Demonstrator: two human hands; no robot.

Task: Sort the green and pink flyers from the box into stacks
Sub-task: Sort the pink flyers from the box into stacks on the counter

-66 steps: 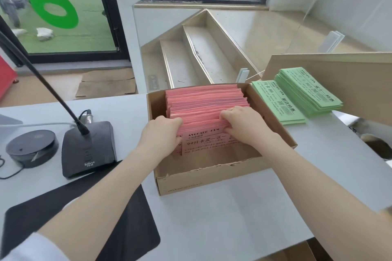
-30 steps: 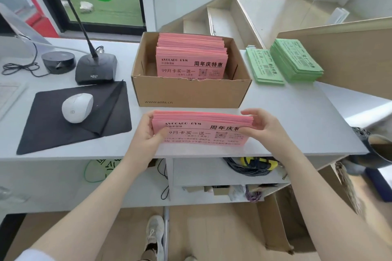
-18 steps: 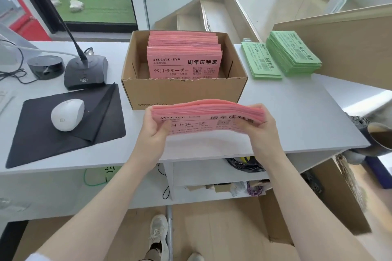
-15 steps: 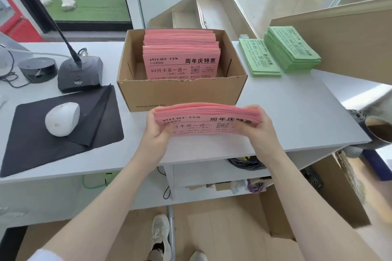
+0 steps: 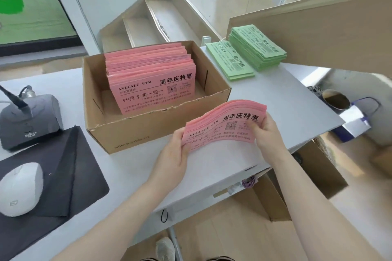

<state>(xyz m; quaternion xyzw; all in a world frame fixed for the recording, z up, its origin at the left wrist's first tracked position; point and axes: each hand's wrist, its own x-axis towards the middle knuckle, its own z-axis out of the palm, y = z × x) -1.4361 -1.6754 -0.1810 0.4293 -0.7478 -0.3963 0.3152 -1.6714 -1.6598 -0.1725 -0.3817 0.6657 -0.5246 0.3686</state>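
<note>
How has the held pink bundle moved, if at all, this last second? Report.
Yes: the pink bundle shifted right, from mid-front of the box to its right corner.

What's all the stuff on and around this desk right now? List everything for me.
cardboard box: one, brown, middle of the desk, open top
pink flyers in box: one upright batch, pink, inside the box
held pink flyers: one bent bundle, pink, above the desk in front of the box
green flyers: two stacks, green, desk's far right, side by side
microphone base: one, dark grey, left of the box
mouse: one, white, on the mat
mouse mat: one, black, near left
desk: one, white
left hand: grips the bundle's left end
right hand: grips the bundle's right end
</note>
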